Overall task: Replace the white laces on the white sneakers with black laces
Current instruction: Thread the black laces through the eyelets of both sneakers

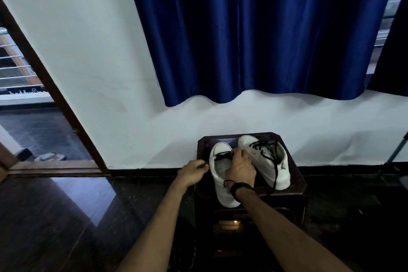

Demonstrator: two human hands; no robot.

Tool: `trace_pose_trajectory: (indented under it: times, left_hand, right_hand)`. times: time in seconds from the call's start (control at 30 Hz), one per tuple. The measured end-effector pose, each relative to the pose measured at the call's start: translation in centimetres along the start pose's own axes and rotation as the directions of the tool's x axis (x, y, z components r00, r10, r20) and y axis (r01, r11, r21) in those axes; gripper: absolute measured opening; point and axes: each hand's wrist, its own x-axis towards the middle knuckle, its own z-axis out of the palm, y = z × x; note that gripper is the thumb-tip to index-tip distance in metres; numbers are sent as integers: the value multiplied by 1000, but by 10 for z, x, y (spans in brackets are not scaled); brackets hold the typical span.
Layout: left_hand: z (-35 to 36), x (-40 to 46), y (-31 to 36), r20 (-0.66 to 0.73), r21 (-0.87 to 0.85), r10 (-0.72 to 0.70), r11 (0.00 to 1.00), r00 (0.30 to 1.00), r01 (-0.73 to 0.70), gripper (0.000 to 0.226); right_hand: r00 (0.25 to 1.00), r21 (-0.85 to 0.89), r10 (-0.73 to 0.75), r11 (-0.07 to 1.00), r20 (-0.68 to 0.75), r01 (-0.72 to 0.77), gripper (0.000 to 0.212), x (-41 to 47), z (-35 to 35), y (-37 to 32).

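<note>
Resting side by side on a small dark glossy wooden stool [293, 185], two smooth white sneakers point toward the wall. The left sneaker [220, 183] has a black lace [223, 156] through only its toe-end eyelets; the right sneaker [268, 161] carries a loosely threaded black lace [273, 165] trailing over the stool edge. The left hand [194, 171] sits just beside the left sneaker, fingers curled, apparently pinching a lace end, too small to confirm. The right hand [241, 166] lies over the shoe's opening, hiding its tongue, fingertips pinching at the lace. A satiny blue curtain [254, 28] hangs behind.
</note>
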Motion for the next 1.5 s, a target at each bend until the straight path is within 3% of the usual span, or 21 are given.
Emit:
trace_pose_trajectory:
  times: [0.1, 0.2, 0.33, 0.43, 0.5, 0.6, 0.67, 0.8, 0.97, 1.17, 1.3, 1.37, 1.43, 1.5]
  left_hand:
    - [18, -4, 14, -110, -255, 9, 966, 994, -37, 28]
    - [21, -1, 8, -276, -360, -27, 930, 961, -77, 30]
    - [2, -5, -3, -479, -647, -346, 760, 807, -58, 27]
    - [0, -11, -3, -518, -657, -428, 753, 740, -24, 20]
    - [6, -10, -4, -411, -674, -448, 736, 794, 66, 18]
    - [10, -8, -4, -162, -668, -337, 729, 928, 148, 17]
    - [10, -11, 5, -61, -661, -237, 737, 970, 139, 22]
    - [21, -13, 33, -1, -606, -20, 795, 1000, 15, 36]
    - [38, -2, 38, -204, -510, 75, 843, 976, -171, 36]
    - [37, 6, 13, -326, -490, 22, 851, 945, -189, 60]
    - [38, 1, 9, -389, -465, 50, 851, 920, -243, 36]
    - [41, 1, 11, -411, -474, 35, 845, 911, -246, 34]
    - [47, 3, 13, -432, -507, 2, 827, 902, -245, 37]
    - [56, 4, 18, -467, -532, -48, 813, 883, -237, 38]
  right_hand:
    - [1000, 35, 25, 999, 11, -25, 48, 1, 0, 0]
    - [997, 30, 71, 997, -4, -71, 50, 0, -3, 1]
    - [989, 114, 145, 983, -25, -142, 48, 2, -6, 8]
    - [990, 176, 137, 976, -32, -129, 46, 0, -5, 5]
    - [987, 247, 155, 959, -48, -138, 42, -2, -3, 4]
    - [977, 291, 206, 939, -51, -183, 37, 1, -6, 12]
    - [976, 281, 216, 939, -27, -200, 37, 3, -9, 18]
    - [978, 240, 209, 950, -14, -199, 38, 1, -12, 17]
    - [973, 291, 229, 933, -17, -214, 38, 1, -13, 23]
    - [972, 302, 232, 924, 46, -235, 38, -4, -16, 17]
    - [967, 288, 243, 923, 73, -254, 34, -6, -17, 10]
    - [985, 188, 156, 968, 75, -168, 33, -4, -25, 13]
    - [991, -28, 18, 1000, 136, -14, 38, 5, -41, 18]
    - [975, -143, 1, 989, 222, 31, 47, 21, -65, 23]
